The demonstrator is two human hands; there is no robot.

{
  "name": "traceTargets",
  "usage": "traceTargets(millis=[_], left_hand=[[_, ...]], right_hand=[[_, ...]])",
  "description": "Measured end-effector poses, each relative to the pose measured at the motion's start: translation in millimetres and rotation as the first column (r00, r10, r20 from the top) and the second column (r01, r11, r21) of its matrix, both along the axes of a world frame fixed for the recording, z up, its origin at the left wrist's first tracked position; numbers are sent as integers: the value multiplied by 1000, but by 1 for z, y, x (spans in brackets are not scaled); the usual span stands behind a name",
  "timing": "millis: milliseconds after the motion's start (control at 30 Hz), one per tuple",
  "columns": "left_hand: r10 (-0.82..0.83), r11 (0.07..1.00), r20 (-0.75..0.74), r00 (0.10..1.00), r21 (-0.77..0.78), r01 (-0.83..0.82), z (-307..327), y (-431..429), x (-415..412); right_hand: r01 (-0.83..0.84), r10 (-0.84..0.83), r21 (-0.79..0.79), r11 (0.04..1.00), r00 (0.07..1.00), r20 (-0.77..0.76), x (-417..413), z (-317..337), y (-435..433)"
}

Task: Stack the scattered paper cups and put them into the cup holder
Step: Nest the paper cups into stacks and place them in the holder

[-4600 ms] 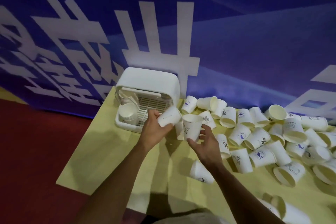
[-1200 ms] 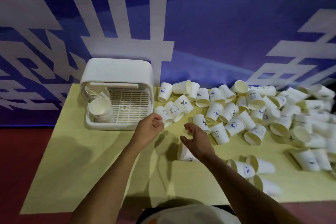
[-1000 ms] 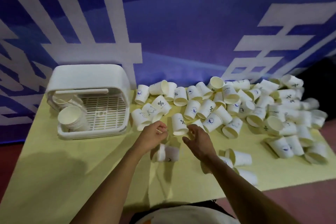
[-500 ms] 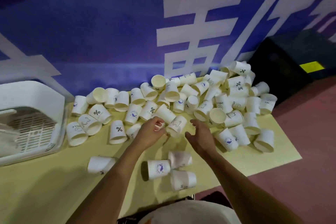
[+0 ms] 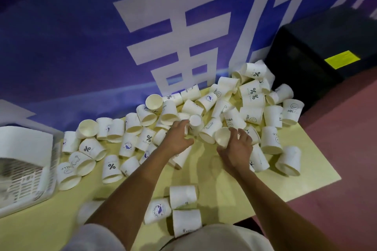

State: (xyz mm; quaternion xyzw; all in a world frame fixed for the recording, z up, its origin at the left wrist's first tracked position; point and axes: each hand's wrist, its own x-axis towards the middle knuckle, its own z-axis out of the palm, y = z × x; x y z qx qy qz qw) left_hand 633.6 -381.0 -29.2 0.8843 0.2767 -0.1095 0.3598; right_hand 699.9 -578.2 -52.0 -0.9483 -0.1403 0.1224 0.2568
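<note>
Nearest cups: three white paper cups on their sides (image 5: 179, 208) lie at 6 o'clock on the pale yellow tabletop (image 5: 224, 189), just ahead of my chest and apart from the main pile.

Left hand: my left hand (image 5: 177, 138) reaches in at 12 o'clock, fingers curled round the side of an overturned white paper cup, base up (image 5: 195, 123); I cannot tell if the grip has closed.

Right hand: my right hand (image 5: 236, 149), at 1 o'clock and apart from the left, cups a tipped white paper cup with its mouth facing me (image 5: 222, 136), fingers spread behind it, not clamped as far as I can see.

Pile: the scattered heap of white printed paper cups (image 5: 251, 104) runs from 10 o'clock to 2 o'clock, most lying on their sides and touching one another, against the blue banner with large white characters (image 5: 163, 26).

Holder: the white plastic slatted cup holder (image 5: 22, 169) sits at 9 o'clock, cut by the frame edge, well apart from both hands.

Step in hand: gathering cups to nest, by my reading.

Doing it well: turn both cups the same way up, pinch lightly near the rim so the walls keep round, and slide one straight into the other; a skewed entry would likely crease the paper.

Beyond: a black box with a yellow label (image 5: 326, 53) stands at 2 o'clock on the reddish floor (image 5: 346, 138).
</note>
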Motion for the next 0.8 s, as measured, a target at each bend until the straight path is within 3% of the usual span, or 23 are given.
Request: traceTargets(millis=[333, 567, 800], left_hand=[[-111, 988, -137, 984, 94, 124, -32, 7, 64], [-56, 980, -92, 994, 183, 73, -31, 9, 65], [100, 992, 43, 994, 70, -103, -4, 16, 29]], right_hand=[[-61, 62, -31, 998, 998, 29, 25, -32, 7], [44, -48, 71, 996, 998, 43, 26, -22, 19], [53, -68, 170, 984, 994, 86, 10, 8, 28]])
